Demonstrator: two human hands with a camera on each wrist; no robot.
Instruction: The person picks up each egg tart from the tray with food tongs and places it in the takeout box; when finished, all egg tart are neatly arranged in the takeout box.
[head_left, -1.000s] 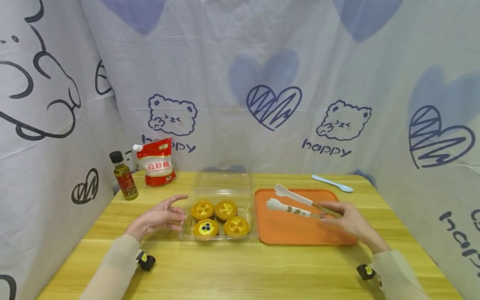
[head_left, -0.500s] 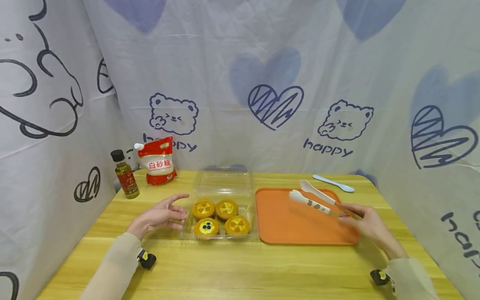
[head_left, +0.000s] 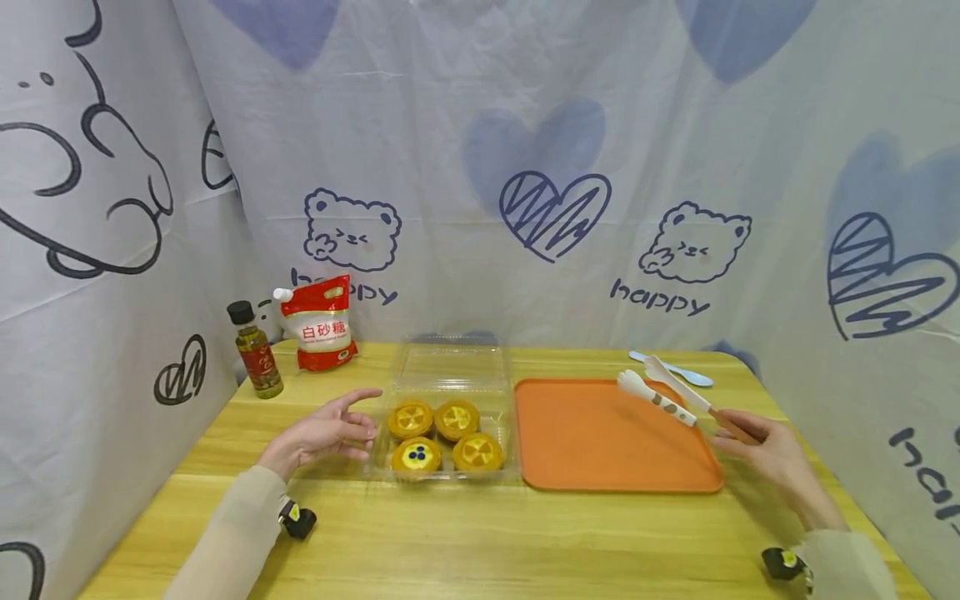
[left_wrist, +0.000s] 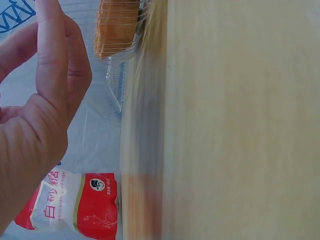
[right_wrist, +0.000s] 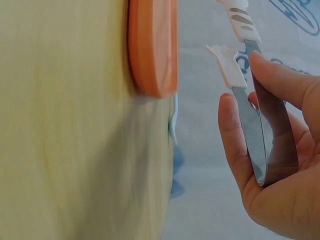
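Observation:
My right hand [head_left: 768, 454] grips a pair of tongs [head_left: 660, 400] with white paw-shaped tips, held above the right side of the orange tray [head_left: 592, 442]. In the right wrist view the bent metal of the tongs [right_wrist: 277, 145] lies between thumb and fingers, its tips apart with nothing between them. My left hand [head_left: 330, 433] is beside the left wall of a clear plastic box [head_left: 450, 367], fingers extended; whether it touches the wall I cannot tell. Several egg tarts [head_left: 478, 452] sit in the box, one of them topped with blueberries [head_left: 417, 456]. The box lid stands raised behind.
A blue spoon [head_left: 690, 377] lies behind the tray's right end. At the back left stand a red and white sugar bag [head_left: 324, 329] and an oil bottle [head_left: 258, 358]. Patterned cloth hangs behind the wooden table [head_left: 480, 542] and at both sides.
My right hand has carried the tongs rightward across the tray, toward its right edge. The left hand stays beside the box, and the tarts have not moved.

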